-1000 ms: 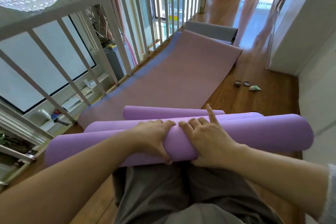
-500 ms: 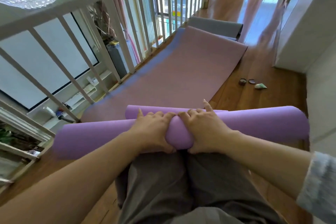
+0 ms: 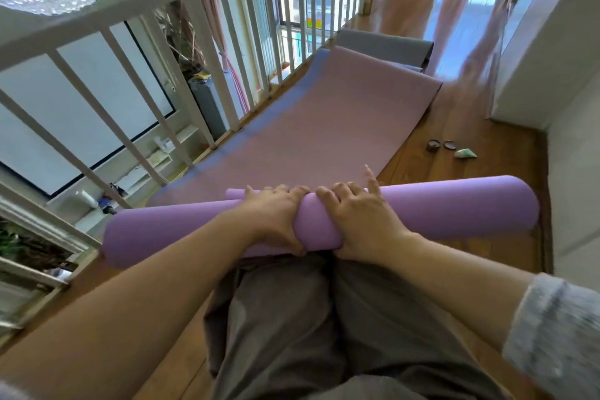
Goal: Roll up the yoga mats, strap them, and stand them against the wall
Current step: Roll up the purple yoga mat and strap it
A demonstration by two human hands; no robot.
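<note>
your left hand (image 3: 276, 217) and right hand (image 3: 360, 221) sit side by side on the purple roll (image 3: 454, 204), fingers curled over it, thumbs clamped underneath; right index finger lifted. the roll lies across the near end of the pink mat (image 3: 324, 127), between railing (image 3: 203, 52) on your left and wall (image 3: 578, 172) on your right.

left hand (image 3: 276, 217): grips purple mat roll (image 3: 438, 204), fingers over top, thumb beneath | right hand (image 3: 360, 221): grips it alongside, index finger raised | pink mat (image 3: 324, 127): flat on wooden floor (image 3: 487, 178) beside white railing (image 3: 207, 52) | grey mat (image 3: 383, 45): at its far end
</note>
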